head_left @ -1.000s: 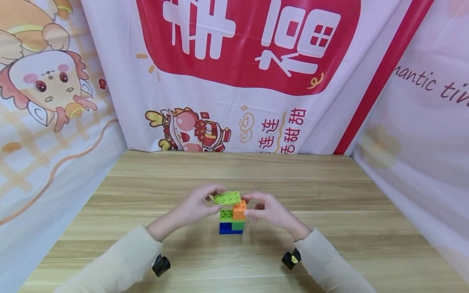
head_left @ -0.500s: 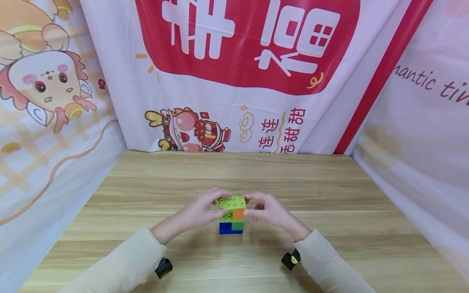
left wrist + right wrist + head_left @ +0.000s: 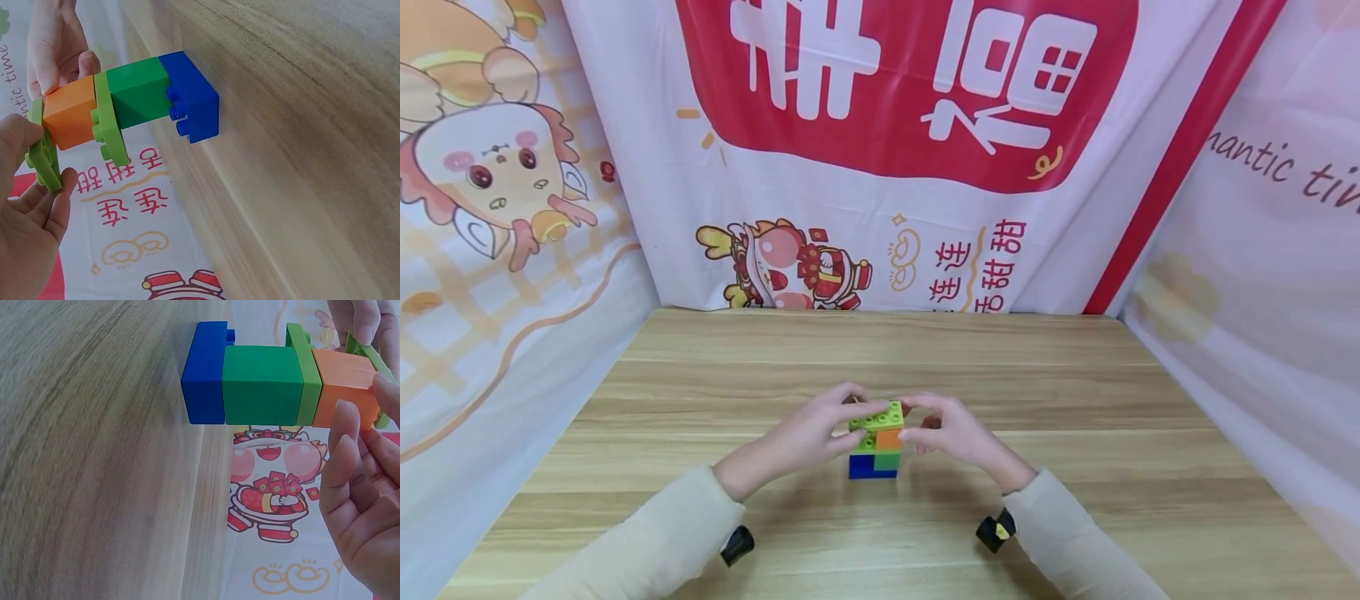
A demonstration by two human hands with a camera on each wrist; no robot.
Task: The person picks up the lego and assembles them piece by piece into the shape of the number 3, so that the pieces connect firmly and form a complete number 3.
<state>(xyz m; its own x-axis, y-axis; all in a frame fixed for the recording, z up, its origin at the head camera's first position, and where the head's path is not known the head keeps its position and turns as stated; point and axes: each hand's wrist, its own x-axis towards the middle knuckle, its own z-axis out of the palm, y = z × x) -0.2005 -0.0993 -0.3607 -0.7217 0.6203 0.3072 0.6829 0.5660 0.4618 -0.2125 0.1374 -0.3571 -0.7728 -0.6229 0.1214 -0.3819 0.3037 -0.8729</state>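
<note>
A small brick stack stands on the wooden table [image 3: 1075, 467]: a blue brick [image 3: 863, 468] at the base, a dark green brick [image 3: 888, 460] on it, then a thin light green piece [image 3: 110, 125] and an orange brick [image 3: 890, 438]. A light green flat plate [image 3: 877, 414] lies on top of the orange brick. My left hand [image 3: 854, 417] pinches this plate at its left end, thumb and fingers [image 3: 53, 203] on either face. My right hand [image 3: 907, 419] pinches the orange brick from the right, fingertips [image 3: 347, 412] on its side.
Printed cloth banners [image 3: 887, 167] wall the table in at the back and on both sides. Bare wood lies all round the stack. Small black wrist cameras [image 3: 996, 531] sit below both sleeves.
The light green plate came down from a tilted hover above the stack and now sits flat on the orange brick. The left hand moved down and right with it; the right hand stayed put.
</note>
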